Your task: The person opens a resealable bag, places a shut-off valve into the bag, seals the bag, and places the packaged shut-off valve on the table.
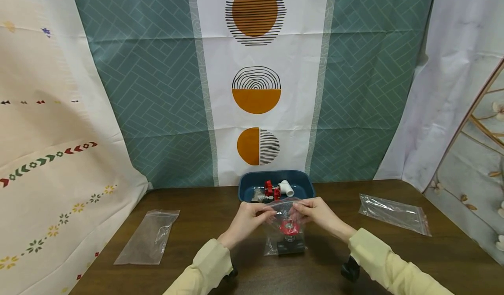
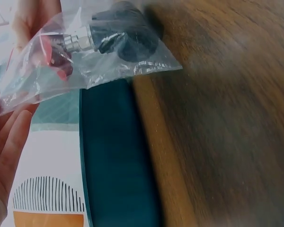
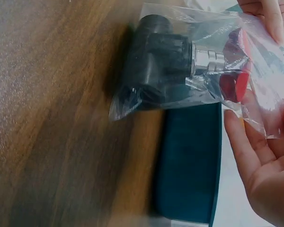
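1. Bag (image 1: 271, 244), clear and thin, is held up near the middle of the table (image 1: 197, 229) in the head view. Its top is pinched on one side by the fingers of the left hand (image 1: 248, 220) and on the other side by the fingers of the right hand (image 1: 318, 216).
2. Inside the bag, a red knob (image 1: 289, 227) is seen above a black pipe (image 1: 291, 247). Whether the table is touched by the bag's bottom cannot be told.
3. Behind the bag, a blue bin (image 1: 246, 184) is set on the table. Red parts (image 1: 271, 191) and a white pipe (image 1: 286, 188) are kept in it.
4. One flat bag (image 1: 143, 240) is laid to the left, and a second flat bag (image 1: 395, 215) is laid to the right, both well apart from the hands.
5. In the left wrist view, the knob and the black pipe are joined by a shiny metal neck (image 2: 79, 40). The bag's edge is gripped by the left thumb and fingers; the thumb is partly cut off.
6. In the right wrist view, the bag is gripped by the right thumb and fingers, with the black pipe turned toward the table.
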Motion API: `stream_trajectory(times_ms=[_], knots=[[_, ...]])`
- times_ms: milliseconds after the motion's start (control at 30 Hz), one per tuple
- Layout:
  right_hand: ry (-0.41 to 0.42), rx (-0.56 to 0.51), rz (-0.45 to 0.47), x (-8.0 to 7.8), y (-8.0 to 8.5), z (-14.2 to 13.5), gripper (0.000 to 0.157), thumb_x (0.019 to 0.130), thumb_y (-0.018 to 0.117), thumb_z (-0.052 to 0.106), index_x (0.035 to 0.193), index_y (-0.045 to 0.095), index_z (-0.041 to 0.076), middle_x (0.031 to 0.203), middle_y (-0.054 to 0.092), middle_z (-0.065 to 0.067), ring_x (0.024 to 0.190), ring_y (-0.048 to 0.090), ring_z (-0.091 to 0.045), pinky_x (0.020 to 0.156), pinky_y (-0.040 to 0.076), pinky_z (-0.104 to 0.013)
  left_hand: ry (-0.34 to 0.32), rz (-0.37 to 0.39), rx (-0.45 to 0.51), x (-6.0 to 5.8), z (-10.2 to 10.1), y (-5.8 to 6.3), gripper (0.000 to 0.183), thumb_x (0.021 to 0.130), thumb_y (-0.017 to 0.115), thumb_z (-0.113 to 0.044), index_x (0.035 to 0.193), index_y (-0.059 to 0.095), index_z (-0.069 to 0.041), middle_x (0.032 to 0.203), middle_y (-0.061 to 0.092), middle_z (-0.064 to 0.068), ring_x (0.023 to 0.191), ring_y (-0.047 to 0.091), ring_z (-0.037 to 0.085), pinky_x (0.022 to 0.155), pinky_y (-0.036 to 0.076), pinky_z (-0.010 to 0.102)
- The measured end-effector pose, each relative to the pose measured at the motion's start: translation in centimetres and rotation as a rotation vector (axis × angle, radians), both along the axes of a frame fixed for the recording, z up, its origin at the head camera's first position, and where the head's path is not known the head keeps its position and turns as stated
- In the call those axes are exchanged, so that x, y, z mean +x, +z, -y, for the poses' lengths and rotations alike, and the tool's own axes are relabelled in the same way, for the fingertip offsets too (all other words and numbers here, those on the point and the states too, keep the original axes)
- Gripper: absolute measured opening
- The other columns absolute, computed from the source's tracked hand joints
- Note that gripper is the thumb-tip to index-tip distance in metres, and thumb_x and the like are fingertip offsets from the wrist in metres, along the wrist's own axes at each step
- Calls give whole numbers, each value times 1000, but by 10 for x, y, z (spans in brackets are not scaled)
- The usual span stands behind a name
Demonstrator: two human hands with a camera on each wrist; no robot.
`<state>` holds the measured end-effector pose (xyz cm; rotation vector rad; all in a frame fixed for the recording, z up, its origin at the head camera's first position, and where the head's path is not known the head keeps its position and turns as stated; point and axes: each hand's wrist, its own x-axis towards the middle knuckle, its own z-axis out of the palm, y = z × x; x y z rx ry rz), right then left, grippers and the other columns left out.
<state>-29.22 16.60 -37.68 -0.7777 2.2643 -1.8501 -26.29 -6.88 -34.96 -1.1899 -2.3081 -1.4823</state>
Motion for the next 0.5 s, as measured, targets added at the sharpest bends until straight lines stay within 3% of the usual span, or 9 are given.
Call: stream_trajectory(times_ms=[233,367,500], knots=[[-44,-16,56,1,1,-4,32,94,51,13,92,60,-18,78,64,-21,73,64,-23,65,52,-37,-41,-29,14,-4,-6,-3,12,83,61,5,93,66,10,81,65,19,67,63,26,64,51,26],[-86,-23,75,1,0,-9,33,93,52,14,92,58,-19,73,64,-19,67,63,-19,60,52,-35,-20,38,-10,-2,-6,-1,13,85,60,2,94,66,8,82,64,18,69,63,29,66,51,30],[-154,-14,85,2,0,-16,30,93,53,14,90,60,-16,68,62,-14,61,62,-17,56,52,-34,2,96,-23,-3,-2,-1,14,87,58,0,96,66,7,84,64,17,69,63,21,67,51,38]])
